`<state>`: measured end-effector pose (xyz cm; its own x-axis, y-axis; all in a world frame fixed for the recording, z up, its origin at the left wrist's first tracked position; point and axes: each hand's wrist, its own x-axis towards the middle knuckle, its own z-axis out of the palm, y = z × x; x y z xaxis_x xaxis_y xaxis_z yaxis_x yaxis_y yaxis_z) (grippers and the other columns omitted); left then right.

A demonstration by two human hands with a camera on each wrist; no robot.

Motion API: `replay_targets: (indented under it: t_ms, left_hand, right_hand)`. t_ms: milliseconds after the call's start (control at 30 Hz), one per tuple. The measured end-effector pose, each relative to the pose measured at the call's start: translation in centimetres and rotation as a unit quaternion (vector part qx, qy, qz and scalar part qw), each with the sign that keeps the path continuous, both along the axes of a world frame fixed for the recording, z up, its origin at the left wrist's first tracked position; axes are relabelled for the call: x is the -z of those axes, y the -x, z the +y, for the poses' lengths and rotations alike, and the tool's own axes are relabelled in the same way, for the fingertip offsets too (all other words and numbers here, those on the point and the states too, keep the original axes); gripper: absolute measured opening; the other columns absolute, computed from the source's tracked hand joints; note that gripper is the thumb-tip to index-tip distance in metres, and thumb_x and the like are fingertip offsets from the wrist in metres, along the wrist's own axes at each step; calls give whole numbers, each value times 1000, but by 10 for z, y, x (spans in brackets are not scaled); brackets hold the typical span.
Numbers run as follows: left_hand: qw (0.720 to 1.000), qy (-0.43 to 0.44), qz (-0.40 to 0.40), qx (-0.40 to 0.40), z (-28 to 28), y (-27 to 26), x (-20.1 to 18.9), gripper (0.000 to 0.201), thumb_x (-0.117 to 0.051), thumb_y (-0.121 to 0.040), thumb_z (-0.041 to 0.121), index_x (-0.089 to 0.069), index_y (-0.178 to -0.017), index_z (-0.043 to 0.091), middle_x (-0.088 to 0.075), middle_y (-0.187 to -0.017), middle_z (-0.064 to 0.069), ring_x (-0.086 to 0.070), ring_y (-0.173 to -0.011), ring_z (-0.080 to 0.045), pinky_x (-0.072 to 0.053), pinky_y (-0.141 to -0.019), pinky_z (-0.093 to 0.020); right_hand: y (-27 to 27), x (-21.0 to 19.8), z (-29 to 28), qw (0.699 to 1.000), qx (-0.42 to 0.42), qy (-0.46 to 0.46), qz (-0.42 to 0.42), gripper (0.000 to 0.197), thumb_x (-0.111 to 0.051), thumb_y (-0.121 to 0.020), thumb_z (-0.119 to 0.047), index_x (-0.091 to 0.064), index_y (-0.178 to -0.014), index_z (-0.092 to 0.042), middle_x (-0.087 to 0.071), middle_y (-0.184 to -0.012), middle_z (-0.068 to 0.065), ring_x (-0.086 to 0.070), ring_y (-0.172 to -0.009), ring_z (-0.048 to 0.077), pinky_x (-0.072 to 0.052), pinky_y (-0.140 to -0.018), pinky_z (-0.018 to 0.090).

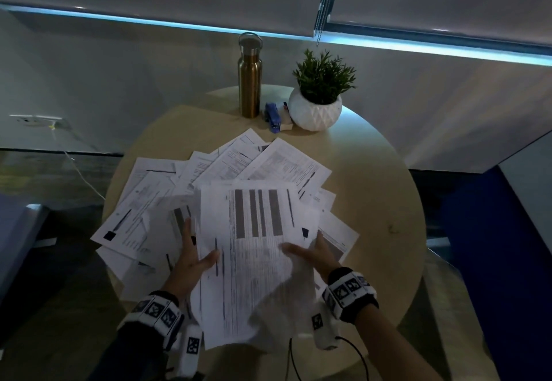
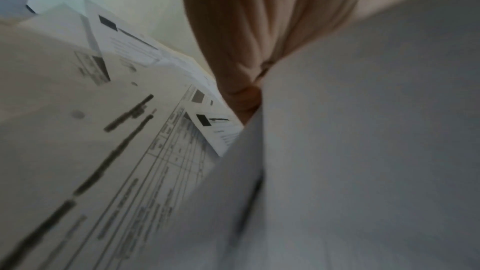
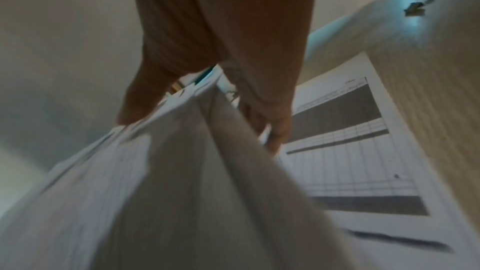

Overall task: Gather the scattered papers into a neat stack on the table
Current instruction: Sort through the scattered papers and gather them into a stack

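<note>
A bundle of printed sheets (image 1: 257, 255) is held up above the round table (image 1: 373, 201), its top page showing dark bars. My left hand (image 1: 194, 256) grips its left edge, thumb on top and fingers behind. My right hand (image 1: 310, 256) grips the right side, thumb on the page. Many loose papers (image 1: 155, 195) lie fanned across the table behind and left of the bundle. In the left wrist view the bundle (image 2: 363, 151) fills the right side beside my left hand (image 2: 246, 98). In the right wrist view my right hand (image 3: 207, 110) pinches the bundle (image 3: 155, 192) over a gridded sheet (image 3: 358, 161).
A bronze metal bottle (image 1: 250, 76), a blue stapler (image 1: 272, 116) and a potted plant in a white pot (image 1: 316, 106) stand at the table's far edge. A cable (image 1: 80, 171) runs along the floor at the left. A blue seat (image 1: 493, 246) sits to the right.
</note>
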<state>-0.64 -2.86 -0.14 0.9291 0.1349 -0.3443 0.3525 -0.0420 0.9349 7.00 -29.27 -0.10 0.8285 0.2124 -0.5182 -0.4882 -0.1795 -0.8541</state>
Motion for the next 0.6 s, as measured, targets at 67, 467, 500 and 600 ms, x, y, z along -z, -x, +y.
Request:
replay_targets:
  t_ms: [67, 467, 500, 600]
  left_hand:
    - [1000, -8, -23, -5, -2, 0, -10, 64, -55, -88, 24, -22, -141, 39, -34, -146, 16, -34, -133, -1, -22, -116, -34]
    - [964, -112, -154, -187, -45, -7, -46, 59, -54, -89, 7, -24, -140, 8, -44, -131, 0, -47, -119, -15, -39, -96, -13]
    - [968, -107, -141, -179, -45, -10, -42, 60, -55, -89, 8, -24, -140, 6, -42, -133, -1, -45, -121, -16, -37, -94, -8]
    - [977, -90, -102, -162, -44, -18, -34, 67, -56, -90, 15, -19, -146, 11, -36, -145, -1, -38, -132, -17, -33, -108, -23]
  right_hand:
    - [-3, -17, 1, 998, -19, -61, -26, 51, -86, -61, -26, -64, -105, -12, -72, -104, 8, -68, -100, 27, -55, -87, 41]
    - [11, -53, 34, 934, 97, -26, -343, 35, -57, -91, -10, -47, -111, -37, -58, -106, -23, -58, -100, -2, -53, -89, 32]
    - [11, -45, 34, 940, 85, -20, -330, 46, -60, -89, -8, -43, -116, -42, -56, -110, -26, -56, -105, -3, -53, -91, 30]
    - [7, -27, 35, 961, 47, 14, -272, 57, -64, -85, -5, -40, -125, -38, -55, -119, -15, -53, -108, -8, -53, -94, 29]
